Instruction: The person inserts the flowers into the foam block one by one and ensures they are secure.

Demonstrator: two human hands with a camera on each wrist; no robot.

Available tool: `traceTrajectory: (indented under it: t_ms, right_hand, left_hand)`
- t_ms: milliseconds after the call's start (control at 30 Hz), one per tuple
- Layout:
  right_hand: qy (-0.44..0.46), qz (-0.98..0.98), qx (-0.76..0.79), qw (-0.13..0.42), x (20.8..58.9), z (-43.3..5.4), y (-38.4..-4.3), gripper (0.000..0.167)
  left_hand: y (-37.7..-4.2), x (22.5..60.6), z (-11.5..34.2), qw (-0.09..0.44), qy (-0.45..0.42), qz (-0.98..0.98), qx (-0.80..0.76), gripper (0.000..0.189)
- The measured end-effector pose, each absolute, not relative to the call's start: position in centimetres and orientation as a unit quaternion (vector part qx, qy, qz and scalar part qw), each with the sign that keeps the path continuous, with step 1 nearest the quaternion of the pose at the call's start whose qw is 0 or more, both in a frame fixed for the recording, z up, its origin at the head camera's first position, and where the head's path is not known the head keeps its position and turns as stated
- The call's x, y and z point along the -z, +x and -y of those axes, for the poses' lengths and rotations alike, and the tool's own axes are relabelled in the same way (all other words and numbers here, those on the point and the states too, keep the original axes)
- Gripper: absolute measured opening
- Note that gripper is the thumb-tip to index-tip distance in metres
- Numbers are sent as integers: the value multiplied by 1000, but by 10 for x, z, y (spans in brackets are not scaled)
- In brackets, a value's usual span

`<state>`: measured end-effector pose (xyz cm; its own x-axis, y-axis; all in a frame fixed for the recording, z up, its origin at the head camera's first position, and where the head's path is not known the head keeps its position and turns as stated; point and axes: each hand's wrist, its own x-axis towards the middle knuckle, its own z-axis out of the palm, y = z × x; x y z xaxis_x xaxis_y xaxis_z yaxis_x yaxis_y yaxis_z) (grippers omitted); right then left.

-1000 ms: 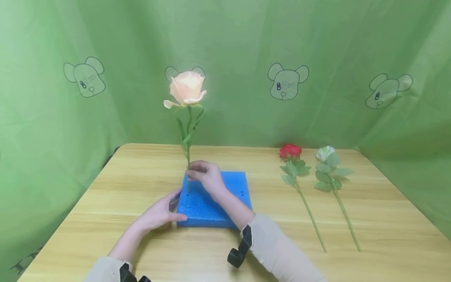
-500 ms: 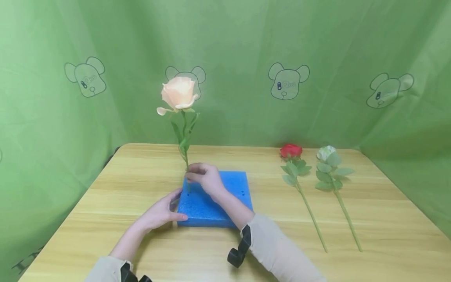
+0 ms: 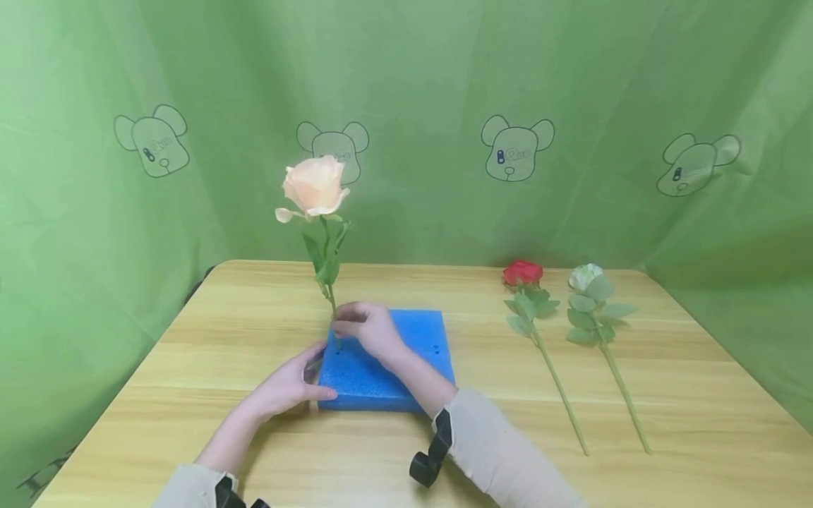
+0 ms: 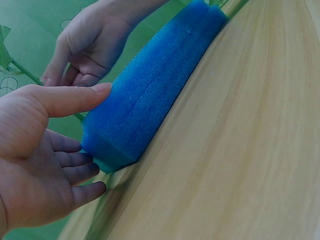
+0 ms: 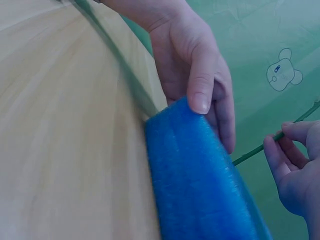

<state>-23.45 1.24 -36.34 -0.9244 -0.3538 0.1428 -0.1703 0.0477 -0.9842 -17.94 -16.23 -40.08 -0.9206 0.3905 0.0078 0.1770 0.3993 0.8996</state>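
A pale peach rose [image 3: 315, 187] stands upright, leaning slightly left, above the left side of a blue foam block [image 3: 396, 377]. My right hand [image 3: 370, 330] pinches its green stem low down, between thumb and fingertips. Below those fingers the stem's lower end meets the block's top near a small dark hole; how deep it sits I cannot tell. At the block's near left corner is my left hand [image 3: 287, 384]. Its thumb [image 4: 80, 98] rests on the block's edge, and its other fingers extend loosely along the left side.
On the right of the wooden table [image 3: 508, 458] lie a red rose [image 3: 524, 274] and a white rose [image 3: 586, 277], stems toward the near edge. Small holes mark the block's right side. A green curtain [image 3: 419, 63] with printed bear heads hangs behind.
The peach rose has moved down and to the left, its bloom tilting left. My right hand has lowered slightly with the stem. The left hand and block stay in place.
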Motion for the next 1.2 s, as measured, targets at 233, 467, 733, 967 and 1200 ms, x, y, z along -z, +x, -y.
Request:
traceTrajectory:
  t_ms: [233,467,733,967,1200]
  right_hand:
    - [-176,-695,692,81,374,-11,-236,26]
    - [-171,-702,685,90,373,-11,-237,26]
    - [-180,-693,691,94,374,-13,-237,27]
    - [-170,-673,711,114,377,-15,-238,29]
    - [-166,-668,714,130,374,-18,-238,30]
  left_hand:
    - [-179,401,162,102,166,-829,-525,93]
    - [-179,401,163,103,170,-827,-526,93]
    - [-180,402,163,104,170,-826,-527,93]
    - [-180,401,163,108,171,-824,-530,92]
    - [-179,401,164,113,171,-821,-533,92]
